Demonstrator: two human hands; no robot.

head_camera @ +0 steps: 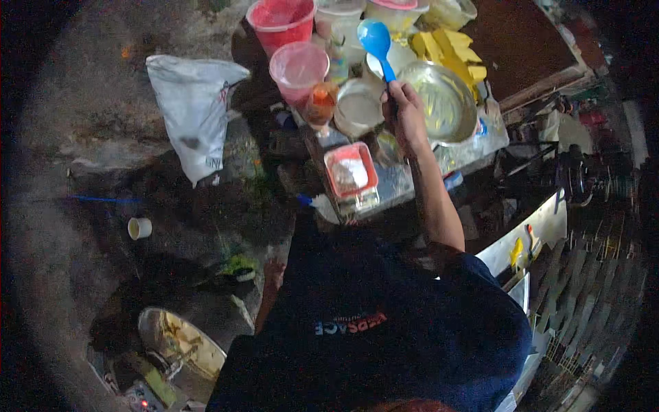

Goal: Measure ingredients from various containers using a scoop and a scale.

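My right hand (408, 121) grips a large blue plastic spoon (375, 40) by its handle, with the bowl of the spoon pointing away from me. It is raised over the cluttered table. Just right of the hand lies a wide, shallow metal basin (445, 103) smeared with yellow residue. On the other side is a round metal pan (359, 107). A red square tub (351, 170) holding white powder sits closer to me. My left hand (274, 273) hangs low by my side, small and dim; its fingers are not clear.
Pink tubs (299, 69), an orange-capped jar (322, 103) and yellow folded pieces (453, 51) crowd the table (396, 180). To the left stands a white sack (193, 113). A white cup (139, 228) lies on the floor. Lower left is a machine with a large round bowl (180, 342).
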